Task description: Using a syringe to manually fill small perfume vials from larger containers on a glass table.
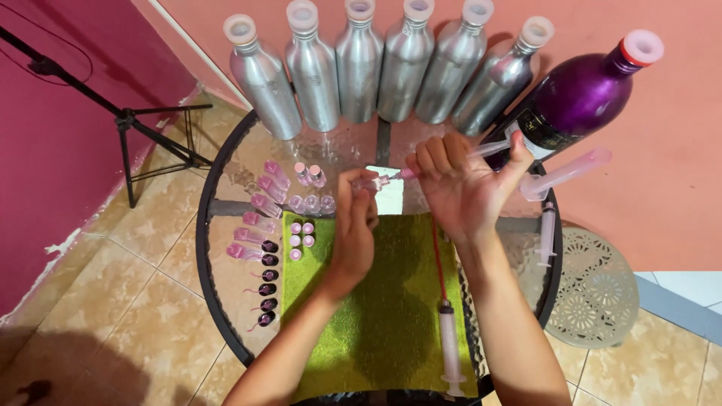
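My left hand (355, 225) holds a small clear vial (366, 183) above the round glass table (218, 218). My right hand (459, 180) grips a clear syringe (492, 147) whose pink tip points left into the vial's mouth. Both hands meet over the far edge of a green mat (391, 316). Left of the hands lie several small pink-capped vials (259, 218), some loose pink caps (301, 234) and several dark spray tops (267, 289).
Several silver aluminium bottles (361, 68) stand along the table's far rim, with a purple bottle (575, 98) at the right. Two more syringes (449, 346) (547, 233) and a large one (568, 173) lie nearby. A black tripod (143, 128) stands on the tiled floor at left.
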